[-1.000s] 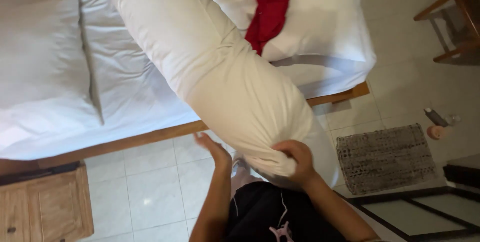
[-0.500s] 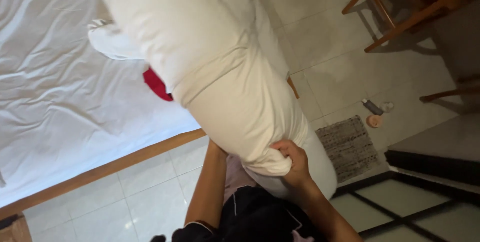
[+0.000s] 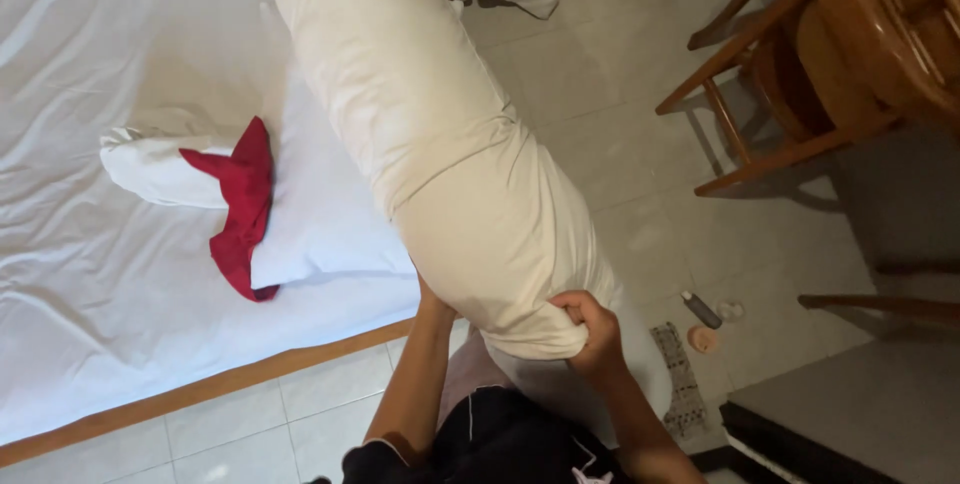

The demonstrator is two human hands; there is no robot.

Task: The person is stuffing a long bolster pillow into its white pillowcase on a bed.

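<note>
A long cream bolster pillow [image 3: 430, 134] is held up in front of me, slanting from the top centre down to my body. My right hand [image 3: 590, 329] grips the bunched fabric at its lower end. My left forearm [image 3: 415, 384] reaches up under the pillow, and the left hand is hidden behind it. On the white bed [image 3: 90, 324] to the left lie a flat white pillow [image 3: 320, 234], a red cloth [image 3: 240, 209] and a rolled white towel [image 3: 155, 169].
A wooden bed frame edge [image 3: 200, 389] borders the tiled floor [image 3: 620, 144]. A wooden chair [image 3: 820, 64] stands at the upper right. A small bottle [image 3: 701, 309] and a round lid [image 3: 704, 340] lie on the floor beside a woven mat [image 3: 685, 379].
The view has swung right and the bed now fills the left. The bolster stays held up; my left hand, open beside its end a second ago, has gone behind it.
</note>
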